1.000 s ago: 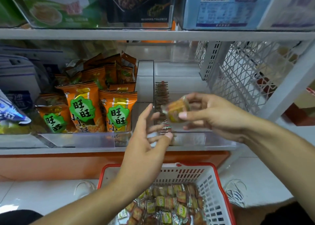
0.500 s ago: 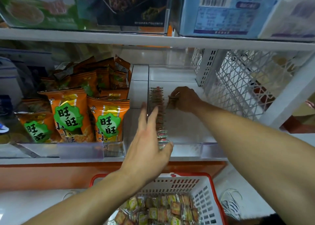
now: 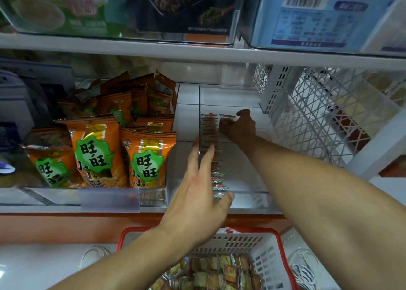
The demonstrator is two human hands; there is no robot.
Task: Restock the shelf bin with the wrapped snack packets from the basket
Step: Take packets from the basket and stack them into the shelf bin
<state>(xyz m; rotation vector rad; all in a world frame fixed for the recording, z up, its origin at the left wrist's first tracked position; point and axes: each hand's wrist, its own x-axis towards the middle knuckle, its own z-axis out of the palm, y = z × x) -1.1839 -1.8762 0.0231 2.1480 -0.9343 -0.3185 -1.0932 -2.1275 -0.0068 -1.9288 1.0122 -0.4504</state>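
Observation:
A clear shelf bin (image 3: 246, 175) holds a row of small wrapped snack packets (image 3: 212, 142) standing on edge along its left wall. Deep inside the bin, my right hand (image 3: 240, 128) pinches one wrapped packet (image 3: 226, 119) at the far end, beside the row. My left hand (image 3: 197, 204) has its fingers straight against the outside of the bin's left wall, thumb at the front rim. Below, a red and white basket (image 3: 263, 250) holds several more wrapped packets (image 3: 211, 274).
Orange snack bags (image 3: 96, 153) fill the bin to the left. A white mesh rack (image 3: 318, 118) stands to the right. The shelf above (image 3: 197, 52) carries boxed goods in clear bins. Shoes and a pale floor (image 3: 44, 265) show beside the basket.
My right hand carried a packet from the bin's front to its far end. My left hand moved up against the bin's left wall. The view shifted slightly downward.

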